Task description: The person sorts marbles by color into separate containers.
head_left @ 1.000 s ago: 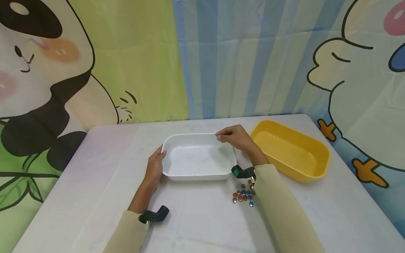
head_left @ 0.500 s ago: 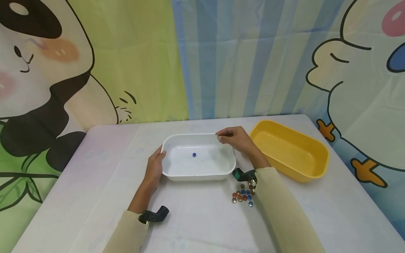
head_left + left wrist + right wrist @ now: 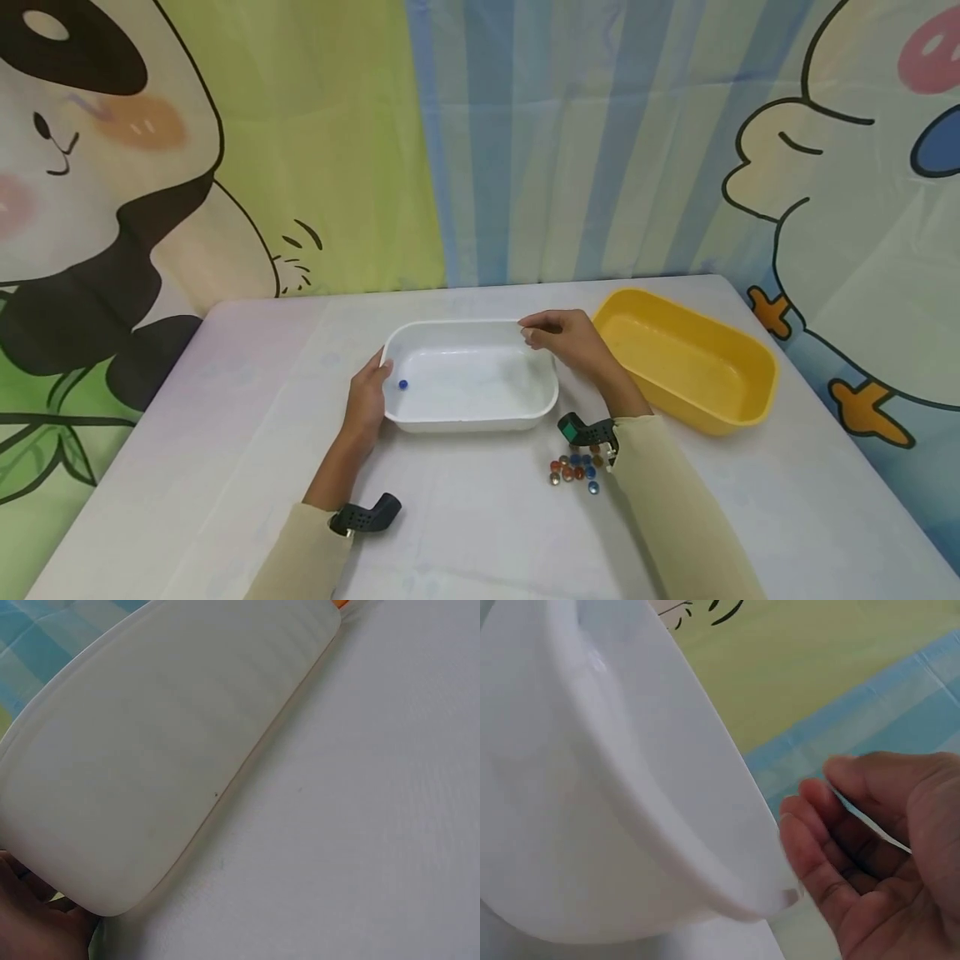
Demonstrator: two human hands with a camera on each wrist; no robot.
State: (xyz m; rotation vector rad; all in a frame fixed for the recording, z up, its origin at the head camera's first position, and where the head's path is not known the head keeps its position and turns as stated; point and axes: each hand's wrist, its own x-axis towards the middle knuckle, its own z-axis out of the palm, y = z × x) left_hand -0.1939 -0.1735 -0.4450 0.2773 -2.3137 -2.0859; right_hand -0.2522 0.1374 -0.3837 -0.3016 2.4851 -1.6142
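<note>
My left hand (image 3: 366, 395) grips the left end of a white plastic basin (image 3: 471, 423), its thumb over the rim. In the left wrist view, the basin's outer wall (image 3: 165, 742) fills the upper left, and part of that hand (image 3: 37, 922) shows below it. A small blue marble (image 3: 402, 385) lies inside the basin near its left end. At the basin's far right corner is my right hand (image 3: 566, 337). The right wrist view shows its fingers (image 3: 810, 855) loosely bent beside the rim, thumb apart from them, with nothing visible between.
Several shiny marbles (image 3: 579, 473) in blue, orange-red and brown lie on the white table (image 3: 465, 517) near my right wrist, which partly covers them. A yellow basin (image 3: 686, 404) stands to the right. A printed curtain (image 3: 525, 167) hangs behind the table.
The blue marble, not visible a second ago, appeared mid-basin and has since moved to its left end. My right hand has shifted slightly right. The left hand keeps its grip.
</note>
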